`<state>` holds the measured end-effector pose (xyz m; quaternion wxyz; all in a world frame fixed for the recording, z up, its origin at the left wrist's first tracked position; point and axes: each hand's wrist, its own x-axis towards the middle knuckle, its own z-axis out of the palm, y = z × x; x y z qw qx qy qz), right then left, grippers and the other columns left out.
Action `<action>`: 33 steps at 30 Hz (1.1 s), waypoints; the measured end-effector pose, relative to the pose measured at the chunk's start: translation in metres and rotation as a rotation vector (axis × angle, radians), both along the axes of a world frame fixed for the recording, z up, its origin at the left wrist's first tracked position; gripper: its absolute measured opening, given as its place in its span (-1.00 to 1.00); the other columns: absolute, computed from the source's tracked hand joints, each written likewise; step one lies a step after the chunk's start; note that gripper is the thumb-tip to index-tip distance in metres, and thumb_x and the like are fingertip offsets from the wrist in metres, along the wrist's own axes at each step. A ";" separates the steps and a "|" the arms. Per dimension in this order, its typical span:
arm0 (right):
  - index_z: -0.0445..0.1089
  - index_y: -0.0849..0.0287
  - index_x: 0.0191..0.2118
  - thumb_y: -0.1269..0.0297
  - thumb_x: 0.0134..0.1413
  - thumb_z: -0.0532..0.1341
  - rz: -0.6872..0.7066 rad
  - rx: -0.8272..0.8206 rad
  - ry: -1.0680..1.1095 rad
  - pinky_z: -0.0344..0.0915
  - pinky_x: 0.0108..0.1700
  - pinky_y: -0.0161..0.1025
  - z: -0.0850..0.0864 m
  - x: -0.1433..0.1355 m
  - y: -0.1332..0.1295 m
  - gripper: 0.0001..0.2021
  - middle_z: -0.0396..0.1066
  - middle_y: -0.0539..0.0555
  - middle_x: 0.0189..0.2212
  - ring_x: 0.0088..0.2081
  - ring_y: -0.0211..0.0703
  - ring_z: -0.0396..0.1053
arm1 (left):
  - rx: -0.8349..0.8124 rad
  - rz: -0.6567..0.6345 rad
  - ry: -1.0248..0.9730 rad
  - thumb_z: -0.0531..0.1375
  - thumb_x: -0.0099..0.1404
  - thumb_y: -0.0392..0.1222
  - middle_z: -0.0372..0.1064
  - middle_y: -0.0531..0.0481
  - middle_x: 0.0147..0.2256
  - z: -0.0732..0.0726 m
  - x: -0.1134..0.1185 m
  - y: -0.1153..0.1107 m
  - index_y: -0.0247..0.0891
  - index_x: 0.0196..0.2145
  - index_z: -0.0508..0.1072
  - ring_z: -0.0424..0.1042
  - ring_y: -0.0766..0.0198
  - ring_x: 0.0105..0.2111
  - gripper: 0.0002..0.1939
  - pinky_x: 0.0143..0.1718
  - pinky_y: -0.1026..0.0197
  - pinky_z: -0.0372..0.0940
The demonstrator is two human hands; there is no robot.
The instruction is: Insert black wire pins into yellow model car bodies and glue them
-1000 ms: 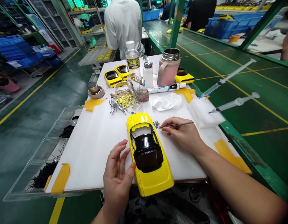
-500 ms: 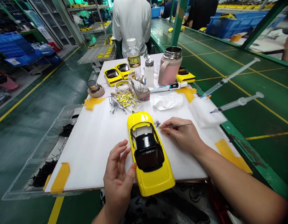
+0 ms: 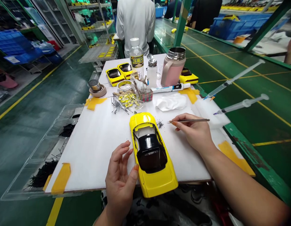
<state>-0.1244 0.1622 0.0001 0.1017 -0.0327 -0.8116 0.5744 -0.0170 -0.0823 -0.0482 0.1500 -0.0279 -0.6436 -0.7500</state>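
Note:
A yellow toy car body (image 3: 157, 183) with a black roof lies on the white work board (image 3: 88, 147), its near end reaching past the front edge. Beside its left flank is my left hand (image 3: 121, 179), fingers apart and curved, the thumb touching or very close to the body. My right hand (image 3: 192, 131) pinches a pair of metal tweezers (image 3: 194, 120) right of the car, their tips pointing left. Just left of those tips is a small pile of tiny black parts (image 3: 160, 124). Whether the tips hold a part is too small to tell.
Behind the car lie a bag of small yellow parts (image 3: 128, 99), a white cloth (image 3: 171, 102), a glue tube (image 3: 170, 88), a pink mug (image 3: 173, 69) and a clear bottle (image 3: 137, 58). Two syringes (image 3: 244, 104) stick into white foam at right. A clear tray (image 3: 39, 150) holds black pieces at left.
My right hand has moved right with the tweezers, away from the pile of black parts. My left hand and the car stay nearly in place; the whole view has shifted slightly.

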 end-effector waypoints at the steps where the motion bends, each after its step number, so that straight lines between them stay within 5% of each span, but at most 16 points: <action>1: 0.56 0.17 -0.37 0.20 -0.01 0.40 -0.003 -0.013 -0.001 0.43 -0.42 -0.28 0.001 0.000 -0.001 -0.85 0.56 0.06 -0.39 -0.45 -0.20 0.46 | 0.004 0.000 0.004 0.28 0.39 -0.29 0.27 -0.11 0.30 0.000 0.000 0.000 0.00 0.17 0.44 0.25 0.06 0.36 -0.56 0.33 0.10 0.31; 33: 0.57 0.16 -0.33 0.24 0.10 0.30 0.148 0.209 0.042 0.44 -0.29 -0.16 -0.009 0.006 -0.001 -0.87 0.59 0.10 -0.32 -0.34 -0.11 0.51 | 0.016 -0.014 0.038 0.26 0.39 -0.33 0.31 -0.11 0.28 0.000 0.000 0.000 -0.01 0.18 0.45 0.27 0.09 0.35 -0.55 0.34 0.12 0.29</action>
